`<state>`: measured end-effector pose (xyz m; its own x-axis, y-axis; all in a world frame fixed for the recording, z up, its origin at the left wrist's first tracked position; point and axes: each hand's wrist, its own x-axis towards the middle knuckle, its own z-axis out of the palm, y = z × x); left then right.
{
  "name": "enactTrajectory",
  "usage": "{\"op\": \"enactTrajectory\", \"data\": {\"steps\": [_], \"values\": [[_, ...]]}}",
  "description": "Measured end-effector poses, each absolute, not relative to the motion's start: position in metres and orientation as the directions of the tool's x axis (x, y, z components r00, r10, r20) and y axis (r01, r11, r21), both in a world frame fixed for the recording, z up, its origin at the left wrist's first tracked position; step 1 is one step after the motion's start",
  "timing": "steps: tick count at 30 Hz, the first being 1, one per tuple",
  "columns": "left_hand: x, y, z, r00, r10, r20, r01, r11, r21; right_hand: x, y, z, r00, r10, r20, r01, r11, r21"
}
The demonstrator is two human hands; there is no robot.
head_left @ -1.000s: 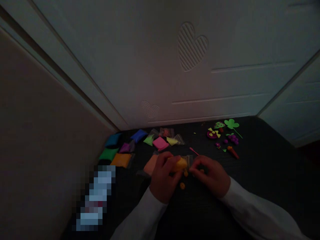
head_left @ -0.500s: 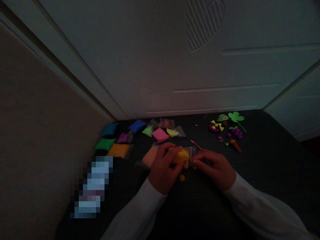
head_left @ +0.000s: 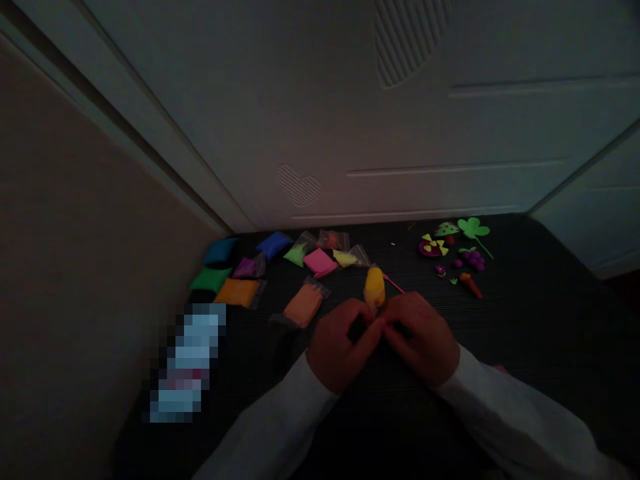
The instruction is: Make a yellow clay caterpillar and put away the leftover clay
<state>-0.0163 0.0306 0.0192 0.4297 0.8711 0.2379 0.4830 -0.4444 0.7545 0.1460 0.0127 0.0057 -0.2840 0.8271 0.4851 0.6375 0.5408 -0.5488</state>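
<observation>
A small clear bag of yellow modelling clay (head_left: 375,285) lies in front of my hands, its clay end pointing away from me. My left hand (head_left: 339,347) pinches the near end of the bag, fingers curled. From the other side my right hand (head_left: 424,339) is closed on the same end, its fingertips meeting those of the left. The bag's mouth is mostly hidden by the fingers. Just beyond my right hand lies a thin pink modelling tool (head_left: 394,283). To the left of the yellow bag rests a bag of peach clay (head_left: 303,305).
Several clay bags, among them orange (head_left: 237,293), green (head_left: 210,281), blue (head_left: 274,245) and pink (head_left: 321,262), lie at back left. Finished clay shapes, including a green flower (head_left: 473,229) and purple grapes (head_left: 473,259), sit back right. A white panel (head_left: 320,120) stands behind the black tabletop (head_left: 530,293).
The yellow clay bag has turned from sideways to pointing away from me. My right hand has come in to meet the left at its near end. Small yellow pieces are now hidden.
</observation>
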Motion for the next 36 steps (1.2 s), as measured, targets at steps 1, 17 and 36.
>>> {"op": "enactTrajectory", "data": {"steps": [1, 17, 36], "values": [[-0.016, 0.031, 0.020, 0.441, 0.871, 0.216, 0.481, -0.433, 0.763, 0.146, 0.012, 0.006, -0.296, 0.825, 0.481, 0.631, 0.547, -0.550], [-0.021, 0.030, 0.024, 0.556, 0.782, 0.282, 0.400, -0.549, 0.733, 0.141, 0.000, 0.018, -0.193, 0.912, 0.362, 0.508, 0.408, -0.758], [-0.017, 0.035, 0.019, 0.587, 0.706, 0.396, 0.451, -0.692, 0.563, 0.138, 0.002, 0.007, -0.243, 0.784, 0.572, 0.630, 0.576, -0.521]]}}
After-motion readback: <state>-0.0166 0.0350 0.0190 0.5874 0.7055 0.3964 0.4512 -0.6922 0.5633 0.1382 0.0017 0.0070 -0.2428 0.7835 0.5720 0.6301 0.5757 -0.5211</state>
